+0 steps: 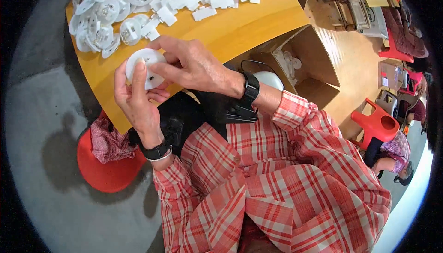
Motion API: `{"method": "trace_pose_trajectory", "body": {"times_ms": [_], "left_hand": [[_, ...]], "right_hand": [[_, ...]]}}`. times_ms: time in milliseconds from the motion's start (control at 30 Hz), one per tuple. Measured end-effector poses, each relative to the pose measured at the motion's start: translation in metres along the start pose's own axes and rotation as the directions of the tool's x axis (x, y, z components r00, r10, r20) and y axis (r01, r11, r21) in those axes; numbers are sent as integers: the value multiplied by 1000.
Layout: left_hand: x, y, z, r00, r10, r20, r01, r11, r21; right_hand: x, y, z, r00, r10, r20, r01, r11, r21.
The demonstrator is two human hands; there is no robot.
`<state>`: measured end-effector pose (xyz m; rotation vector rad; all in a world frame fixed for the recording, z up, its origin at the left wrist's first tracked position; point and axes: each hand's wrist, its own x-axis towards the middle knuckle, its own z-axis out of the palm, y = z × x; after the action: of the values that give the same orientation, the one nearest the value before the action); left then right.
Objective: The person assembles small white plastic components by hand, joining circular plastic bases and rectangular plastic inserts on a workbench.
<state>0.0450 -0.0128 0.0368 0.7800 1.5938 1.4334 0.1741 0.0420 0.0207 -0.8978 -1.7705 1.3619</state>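
A white round plastic disc (153,57) with a small black part on its face is held up over the near edge of the yellow table. My left hand (138,97) grips it from below and the left, thumb lying across its face. From the right, my right hand (191,68) has its fingers closed at the disc's edge and face; whether a small piece is pinched there I cannot make out. Just beyond my hands lies a heap of similar white discs (105,12). To its right are many loose white rectangular pieces (203,13).
The yellow table (258,24) ends close to my body. At right below it stands an open cardboard box (318,61) with white pieces inside. A red stool (104,172) with checked cloth is at left. Another red stool (378,123) and a seated person (394,154) are far right.
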Motion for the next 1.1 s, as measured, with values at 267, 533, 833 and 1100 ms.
{"method": "trace_pose_trajectory", "body": {"times_ms": [267,533,833,1100], "left_hand": [[-5,-6,0,999,32,1,-32,999,-42],[-6,-18,1,997,-11,75,11,1000,-5],[-8,-21,10,965,-150,217,137,988,71],[1,-23,8,947,-43,319,-6,988,151]], "right_hand": [[-6,3,1,1000,-10,-11,11,997,75],[-15,11,-2,998,50,24,-52,993,108],[-32,16,-20,984,160,80,-167,981,98],[-49,10,-58,913,403,-72,-383,903,195]]}}
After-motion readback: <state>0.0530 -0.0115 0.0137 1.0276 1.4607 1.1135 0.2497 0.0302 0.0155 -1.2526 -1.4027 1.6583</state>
